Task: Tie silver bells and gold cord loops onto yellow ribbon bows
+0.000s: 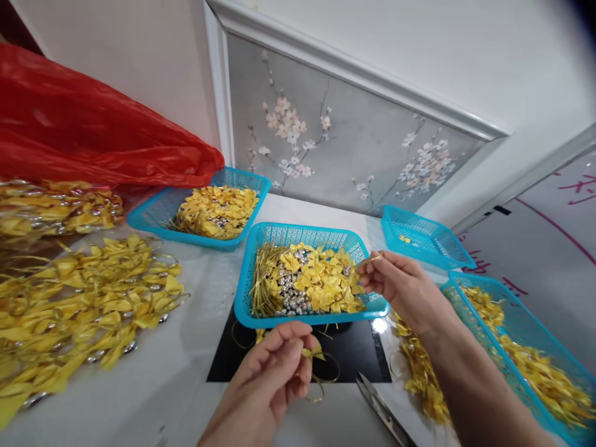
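Note:
My left hand [274, 366] is pinched shut on a small yellow ribbon bow [315, 354] with a gold cord loop [326, 379] hanging from it, just in front of the middle blue basket [246, 310]. My right hand [400, 282] is at the basket's right edge, its fingers pinched on a thin gold cord [370, 259]. The basket holds yellow bows [326, 279], silver beads [291, 292] and a bundle of gold cords [265, 279].
Scissors [382, 410] lie near the front edge. Finished bows [79, 298] are heaped at left under a red plastic bag [93, 130]. More blue baskets stand behind at left [153, 217], far right [423, 239] and at right [526, 323], with loose bows [419, 366] beside my right forearm.

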The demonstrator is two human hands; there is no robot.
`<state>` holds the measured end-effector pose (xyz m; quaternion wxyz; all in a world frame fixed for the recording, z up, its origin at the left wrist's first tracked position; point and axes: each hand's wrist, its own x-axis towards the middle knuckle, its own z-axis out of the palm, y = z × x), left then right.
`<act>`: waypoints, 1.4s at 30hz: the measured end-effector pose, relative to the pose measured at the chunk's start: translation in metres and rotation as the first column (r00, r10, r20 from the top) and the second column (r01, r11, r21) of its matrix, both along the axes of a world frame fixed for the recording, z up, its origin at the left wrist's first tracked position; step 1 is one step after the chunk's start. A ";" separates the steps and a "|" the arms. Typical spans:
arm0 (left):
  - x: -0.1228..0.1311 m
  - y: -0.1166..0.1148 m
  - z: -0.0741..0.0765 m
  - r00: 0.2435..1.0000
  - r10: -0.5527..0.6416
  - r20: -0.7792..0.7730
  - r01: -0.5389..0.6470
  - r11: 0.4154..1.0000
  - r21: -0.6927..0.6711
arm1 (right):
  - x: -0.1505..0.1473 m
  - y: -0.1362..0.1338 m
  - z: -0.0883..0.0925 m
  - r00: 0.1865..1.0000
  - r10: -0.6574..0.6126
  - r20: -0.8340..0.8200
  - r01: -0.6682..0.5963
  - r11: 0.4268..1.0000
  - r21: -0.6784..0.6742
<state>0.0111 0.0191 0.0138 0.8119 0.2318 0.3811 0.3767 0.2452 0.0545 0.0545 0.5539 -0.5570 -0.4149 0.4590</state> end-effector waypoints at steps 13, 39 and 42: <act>0.007 -0.003 0.006 0.946 0.125 -0.301 0.010 0.913 0.409 | -0.055 -0.030 0.011 0.946 0.197 -0.257 -0.183 0.980 0.077; 0.021 0.110 0.036 -0.129 0.550 -0.825 0.746 0.602 0.285 | 0.011 -0.128 -0.027 0.865 -0.017 -0.502 0.088 0.989 0.120; 0.023 0.111 0.036 -0.172 0.566 -0.806 0.796 0.562 0.225 | 0.011 -0.131 -0.036 0.848 0.032 -0.530 0.042 0.991 0.128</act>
